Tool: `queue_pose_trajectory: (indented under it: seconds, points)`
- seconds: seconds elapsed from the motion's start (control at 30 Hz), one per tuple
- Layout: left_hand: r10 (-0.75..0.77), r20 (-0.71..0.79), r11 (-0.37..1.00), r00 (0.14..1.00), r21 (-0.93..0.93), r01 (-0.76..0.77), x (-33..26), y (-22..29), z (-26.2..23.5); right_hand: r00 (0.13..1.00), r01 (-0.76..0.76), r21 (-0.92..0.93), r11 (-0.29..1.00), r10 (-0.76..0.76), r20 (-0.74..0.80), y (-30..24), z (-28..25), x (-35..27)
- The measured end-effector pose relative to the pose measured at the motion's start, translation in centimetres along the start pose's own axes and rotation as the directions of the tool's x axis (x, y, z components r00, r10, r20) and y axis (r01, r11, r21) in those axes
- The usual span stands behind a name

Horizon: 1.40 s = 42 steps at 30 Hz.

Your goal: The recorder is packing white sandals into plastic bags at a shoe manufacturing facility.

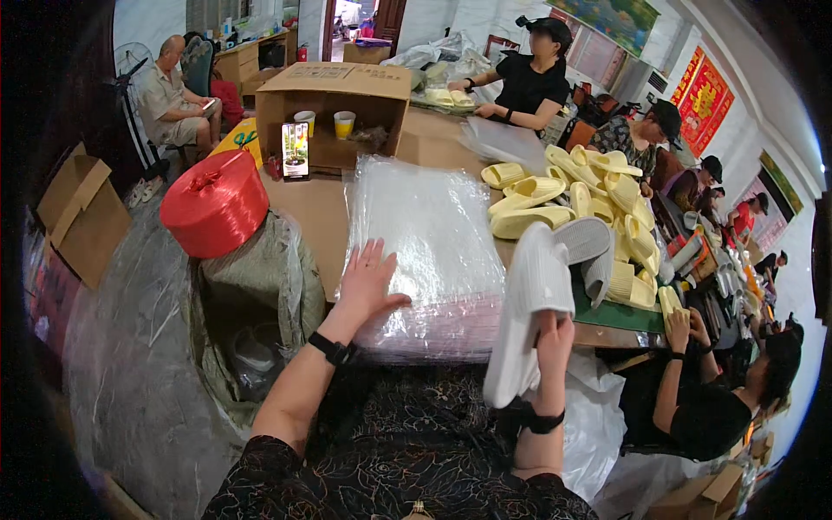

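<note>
One pair of white foam slippers is gripped upright in the right hand, just beside the stack of clear plastic bags, on which the left hand is spread flat; the top bag is best peeled singly.

The left hand is lying flat, fingers spread, far forward; the right hand is gripping, raised nearer the body.
</note>
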<state>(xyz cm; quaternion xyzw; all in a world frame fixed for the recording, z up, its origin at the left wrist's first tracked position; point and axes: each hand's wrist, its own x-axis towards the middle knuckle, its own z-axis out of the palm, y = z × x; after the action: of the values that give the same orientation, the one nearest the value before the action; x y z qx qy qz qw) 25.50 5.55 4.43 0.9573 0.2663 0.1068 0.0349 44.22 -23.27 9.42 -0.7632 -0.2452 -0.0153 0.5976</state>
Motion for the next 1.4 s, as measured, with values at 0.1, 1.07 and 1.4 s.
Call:
queue_pose_trajectory:
  seconds: [0.1,1.07,1.4]
  points:
    - [0.113,-0.223,0.993,0.968,-0.007,-0.117,0.9,-1.0,0.6,0.999,-0.043,0.150,0.988,0.046,-0.013,2.4,-1.8,-0.9]
    - [0.136,-0.011,0.605,0.991,-0.791,-0.092,-2.1,2.5,-0.6,0.985,-0.133,0.298,0.945,0.160,-0.068,4.4,-2.2,-2.2]
    - [-0.013,0.120,0.472,0.993,-0.875,0.112,-1.2,3.1,-1.5,0.941,0.324,-0.068,0.944,-0.314,0.122,2.2,-1.1,-3.4]
